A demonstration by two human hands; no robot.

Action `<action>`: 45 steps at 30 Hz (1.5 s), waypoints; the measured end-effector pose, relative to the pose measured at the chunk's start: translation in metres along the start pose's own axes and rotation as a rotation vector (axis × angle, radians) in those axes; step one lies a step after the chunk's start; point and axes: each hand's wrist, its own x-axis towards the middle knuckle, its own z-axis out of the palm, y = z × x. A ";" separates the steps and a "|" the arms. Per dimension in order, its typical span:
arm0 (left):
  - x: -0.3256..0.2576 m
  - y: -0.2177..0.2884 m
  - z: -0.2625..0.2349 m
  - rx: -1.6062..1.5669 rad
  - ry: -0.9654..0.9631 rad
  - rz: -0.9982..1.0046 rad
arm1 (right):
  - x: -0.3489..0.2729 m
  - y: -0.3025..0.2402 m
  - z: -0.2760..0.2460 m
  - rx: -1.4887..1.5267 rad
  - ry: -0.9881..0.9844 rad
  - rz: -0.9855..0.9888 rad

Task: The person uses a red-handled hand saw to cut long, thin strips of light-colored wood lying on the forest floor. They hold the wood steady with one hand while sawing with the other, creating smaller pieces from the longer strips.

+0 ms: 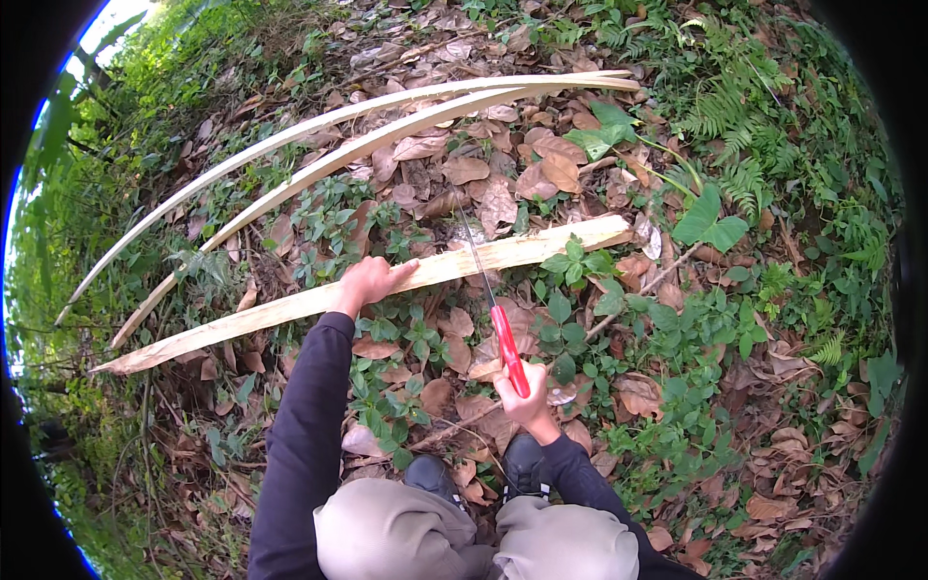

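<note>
Left hand (370, 280) presses flat on the split wood strip (319, 298); right hand (525, 399) grip clenched around red-handled saw (505, 338)

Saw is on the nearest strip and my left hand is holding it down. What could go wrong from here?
1. The left hand presses the nearest wood strip close to where the saw blade crosses it; a slip could reach the fingers.
2. The strip lies on loose dry leaves, not a firm support, so it may shift or bounce under the stroke.
3. The right hand grips the red handle right above the shoes; a blade breaking free might swing toward them.
</note>
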 end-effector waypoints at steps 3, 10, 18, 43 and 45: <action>-0.002 -0.005 0.001 -0.037 -0.008 -0.002 | -0.003 0.002 -0.002 -0.007 -0.025 0.003; -0.003 0.001 0.000 -0.054 -0.014 -0.018 | -0.009 0.013 -0.004 0.169 0.039 0.143; -0.004 0.002 0.003 -0.027 0.029 -0.004 | 0.004 0.011 0.005 -0.013 0.071 -0.027; 0.008 -0.005 -0.007 -0.051 -0.054 -0.060 | -0.071 -0.009 -0.029 -0.139 0.029 -0.092; 0.008 -0.009 -0.010 -0.055 -0.073 -0.082 | -0.053 -0.012 -0.024 -0.057 0.007 0.004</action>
